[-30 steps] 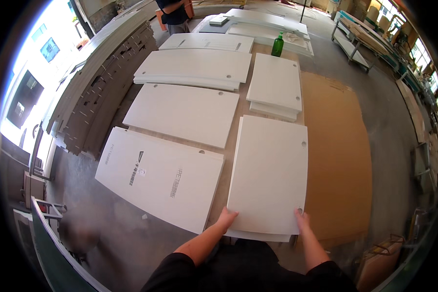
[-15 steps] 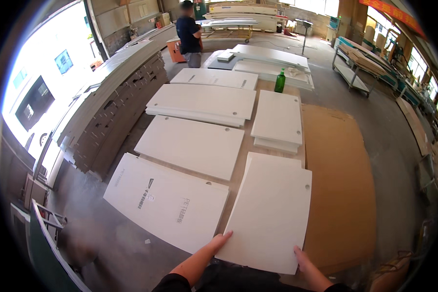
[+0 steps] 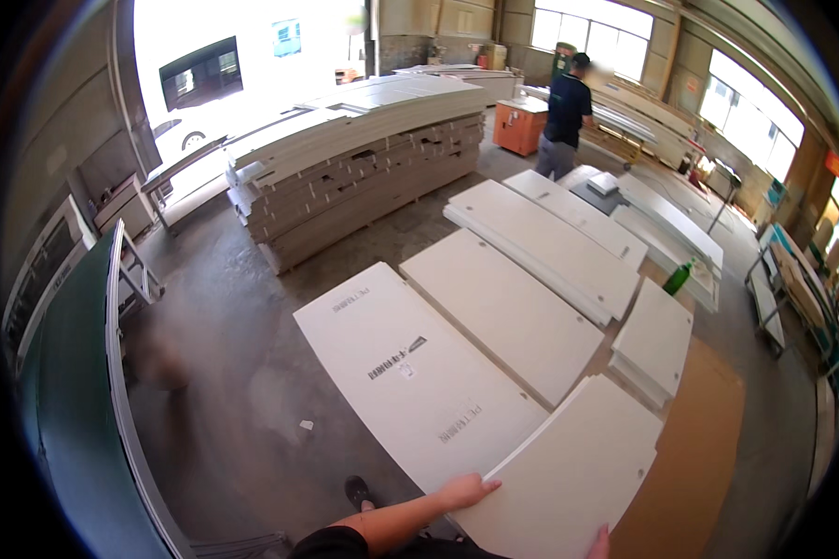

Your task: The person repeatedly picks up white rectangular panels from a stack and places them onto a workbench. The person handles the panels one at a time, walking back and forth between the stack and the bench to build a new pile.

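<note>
A white panel [image 3: 569, 470] with a small round hole near its right edge is between my two hands. My left hand [image 3: 471, 490] is closed on its left edge, thumb on top and the other fingers out of sight below. At the near right edge, my right hand [image 3: 600, 543] grips the panel too; only a small part of that hand shows at the bottom of the view. The panel's left edge overlaps the near right end of a larger printed white panel [image 3: 410, 373]. How far it is raised, I cannot tell.
More white panels [image 3: 503, 303] lie in rows beyond, with a smaller stack [image 3: 657, 335] at right and a green bottle [image 3: 678, 278] behind it. Brown cardboard [image 3: 690, 447] lies on the right. A tall board stack [image 3: 364, 168] stands far left. A person [image 3: 566, 116] stands at the back.
My view has turned to the left. The panel in my hands has shifted left against the printed panel, covering the strip that showed between them. Both hands keep their grip.
</note>
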`<state>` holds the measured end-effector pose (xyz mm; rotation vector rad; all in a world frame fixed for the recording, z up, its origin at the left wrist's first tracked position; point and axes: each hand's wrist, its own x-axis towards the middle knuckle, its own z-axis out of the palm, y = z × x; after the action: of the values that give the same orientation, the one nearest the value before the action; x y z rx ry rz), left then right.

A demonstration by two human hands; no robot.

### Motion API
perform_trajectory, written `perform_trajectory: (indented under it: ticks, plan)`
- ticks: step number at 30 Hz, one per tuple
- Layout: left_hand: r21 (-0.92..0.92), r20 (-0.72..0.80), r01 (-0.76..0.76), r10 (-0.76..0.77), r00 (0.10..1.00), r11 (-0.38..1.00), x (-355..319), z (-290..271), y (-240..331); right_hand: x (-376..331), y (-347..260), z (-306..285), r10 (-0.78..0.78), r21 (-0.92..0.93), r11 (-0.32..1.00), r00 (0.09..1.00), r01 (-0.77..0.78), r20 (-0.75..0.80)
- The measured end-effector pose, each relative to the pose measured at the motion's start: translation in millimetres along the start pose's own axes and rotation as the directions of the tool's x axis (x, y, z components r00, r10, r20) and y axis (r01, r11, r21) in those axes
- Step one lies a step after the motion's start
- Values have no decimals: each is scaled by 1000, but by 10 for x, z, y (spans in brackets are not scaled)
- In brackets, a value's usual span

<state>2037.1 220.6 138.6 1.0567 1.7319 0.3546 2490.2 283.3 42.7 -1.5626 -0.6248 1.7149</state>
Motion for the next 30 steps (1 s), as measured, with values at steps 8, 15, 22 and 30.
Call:
perform_trajectory:
  ticks: [8, 15, 22, 30]
  plan:
    - [-219, -108, -120, 98, 989, 968, -685, -1299, -1480, -840, 56, 1951, -254, -18, 967, 966, 255, 43]
    - [-562, -262, -274, 146, 954, 780, -1358, -3022, -2932, -1867, -56, 4948, -550, -58, 823, 819, 564, 161]
    - [-783, -518, -408, -129, 846, 469, -1320, -4854, -3808, -1506, 587, 6996, -414, -191, 821, 791, 538, 451]
    - [-563, -825, -674, -279, 492, 478, -1902, -6954, -5684, -1068, 1466, 10732, -163, -163, 890, 630, 426, 759]
